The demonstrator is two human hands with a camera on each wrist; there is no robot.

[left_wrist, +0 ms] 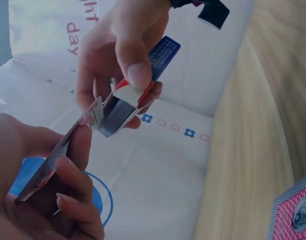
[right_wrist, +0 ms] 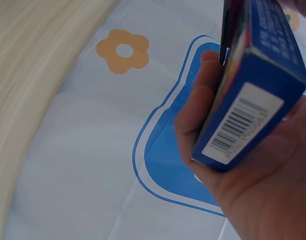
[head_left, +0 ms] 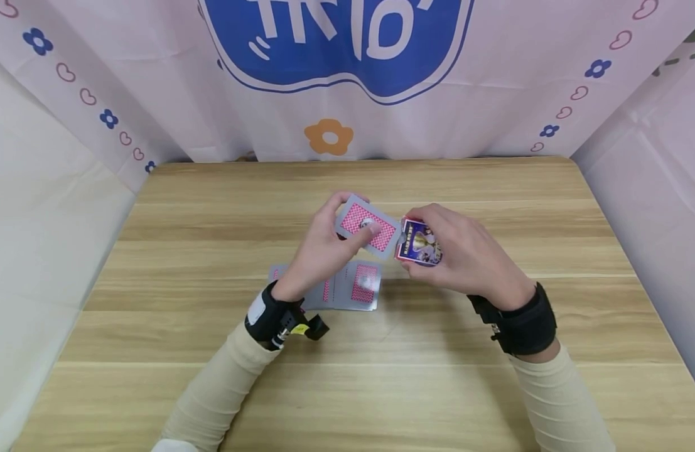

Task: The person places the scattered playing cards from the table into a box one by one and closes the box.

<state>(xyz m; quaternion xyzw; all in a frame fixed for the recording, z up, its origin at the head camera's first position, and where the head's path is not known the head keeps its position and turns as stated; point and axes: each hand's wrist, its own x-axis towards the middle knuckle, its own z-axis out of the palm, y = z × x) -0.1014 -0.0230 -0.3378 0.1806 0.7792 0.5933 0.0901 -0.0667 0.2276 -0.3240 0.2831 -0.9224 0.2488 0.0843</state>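
Note:
My left hand holds playing cards with pink checkered backs, thumb across the top face and fingers underneath. My right hand grips a small blue and red card box with a trophy picture. In the left wrist view the box's opened end faces the cards, and the held cards' edge overlaps the mouth. A barcode on the box's bottom shows in the right wrist view. More cards lie on the table below my left hand, partly covered by the wrist.
The wooden table ends at a printed curtain behind, with pale fabric on both sides. Black straps circle both wrists, and a small black piece sticks out from the left one above the table.

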